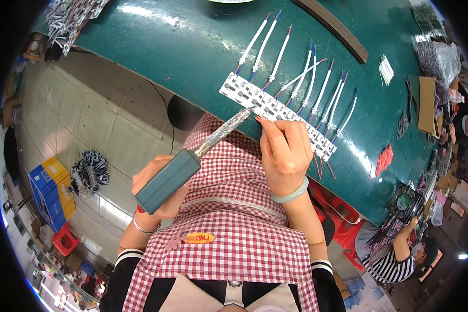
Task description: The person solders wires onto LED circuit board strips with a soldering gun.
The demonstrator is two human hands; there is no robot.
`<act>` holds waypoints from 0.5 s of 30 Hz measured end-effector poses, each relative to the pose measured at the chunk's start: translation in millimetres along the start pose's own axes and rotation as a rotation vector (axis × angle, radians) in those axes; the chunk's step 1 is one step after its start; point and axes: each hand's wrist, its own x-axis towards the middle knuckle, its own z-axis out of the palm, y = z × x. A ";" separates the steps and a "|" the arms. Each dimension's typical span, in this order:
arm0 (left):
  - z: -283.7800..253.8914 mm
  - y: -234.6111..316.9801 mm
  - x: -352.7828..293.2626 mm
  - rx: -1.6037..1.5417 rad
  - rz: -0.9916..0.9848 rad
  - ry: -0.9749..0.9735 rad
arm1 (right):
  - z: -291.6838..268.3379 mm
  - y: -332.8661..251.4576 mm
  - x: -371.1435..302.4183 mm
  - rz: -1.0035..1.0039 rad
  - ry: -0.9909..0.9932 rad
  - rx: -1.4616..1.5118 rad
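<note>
My left hand (pixel 170 207) is closed around the dark green handle of a soldering iron (pixel 169 181). The iron's tip reaches the near edge of a white strip of joined circuit boards (pixel 234 87) lying slantwise on the table. Close to that tip, my right hand (pixel 287 151) pinches a thin red wire (pixel 258 119) against the strip's edge. White-sleeved wires with red and blue ends (pixel 281 56) stick out from the strip's far side in a row. More red wires (pixel 320 169) hang from the strip beside my right hand.
The green table (pixel 182 62) has a dark bar (pixel 338 28), white sleeve pieces (pixel 386 70) and a bundle of red wires (pixel 384 159) on it. A small fan (pixel 402 202) and another person (pixel 400 260) are at the right. Blue and yellow crates (pixel 52 192) stand left on the floor.
</note>
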 end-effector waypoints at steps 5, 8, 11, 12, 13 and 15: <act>-1.5 -1.3 -3.6 0.013 -0.036 -0.001 | -2.9 -3.5 1.1 0.017 -0.008 0.017; -2.0 -2.4 -5.2 0.030 -0.036 0.021 | -2.5 -6.1 4.3 -0.016 0.035 0.028; -1.5 -1.9 -5.5 0.054 -0.041 0.026 | 4.0 -5.9 9.1 -0.031 0.033 0.066; -0.7 -3.9 -6.2 0.064 -0.010 0.032 | 7.2 -4.4 9.3 -0.040 0.031 0.062; -0.4 -5.3 -6.2 0.074 0.020 0.037 | 9.0 -3.7 9.6 -0.049 0.029 0.058; -0.5 -4.5 -4.9 0.082 0.014 0.035 | 10.2 -4.5 10.3 -0.052 0.026 0.047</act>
